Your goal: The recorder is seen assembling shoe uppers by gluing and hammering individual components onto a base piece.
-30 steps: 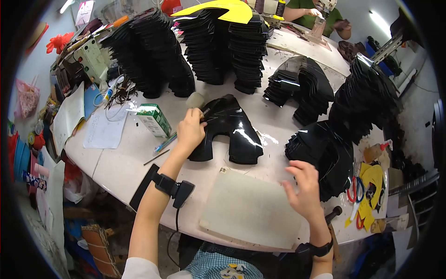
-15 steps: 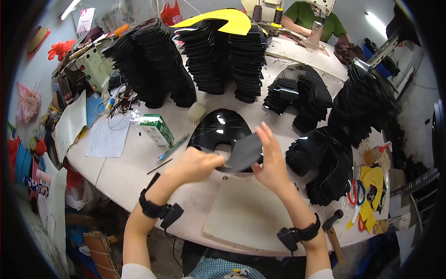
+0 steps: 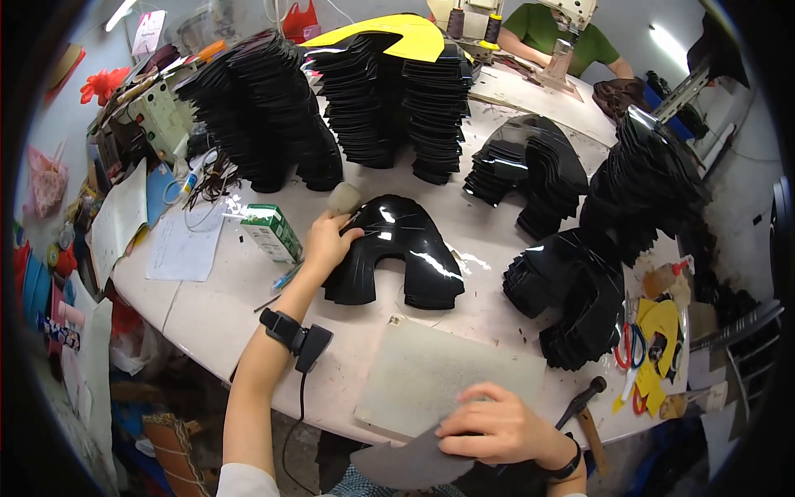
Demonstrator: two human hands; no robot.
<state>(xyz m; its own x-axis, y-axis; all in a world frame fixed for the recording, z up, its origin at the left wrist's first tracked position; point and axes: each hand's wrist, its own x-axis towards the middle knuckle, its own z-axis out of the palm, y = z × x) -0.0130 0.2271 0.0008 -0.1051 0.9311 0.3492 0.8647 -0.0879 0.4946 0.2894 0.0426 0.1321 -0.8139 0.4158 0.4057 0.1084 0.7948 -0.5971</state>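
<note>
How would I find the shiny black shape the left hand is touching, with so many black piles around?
Start at the big pale round table and find the grey mat at its near edge. Just behind the mat lies a low stack of glossy black arch-shaped pieces, with the left hand on its left side. Unlike the tall piles around it, it lies nearly flat.

left hand (image 3: 329,243): arm outstretched, fingers curled (wrist strapped) | right hand (image 3: 495,428): low, palm down, fingers spread flat
</note>
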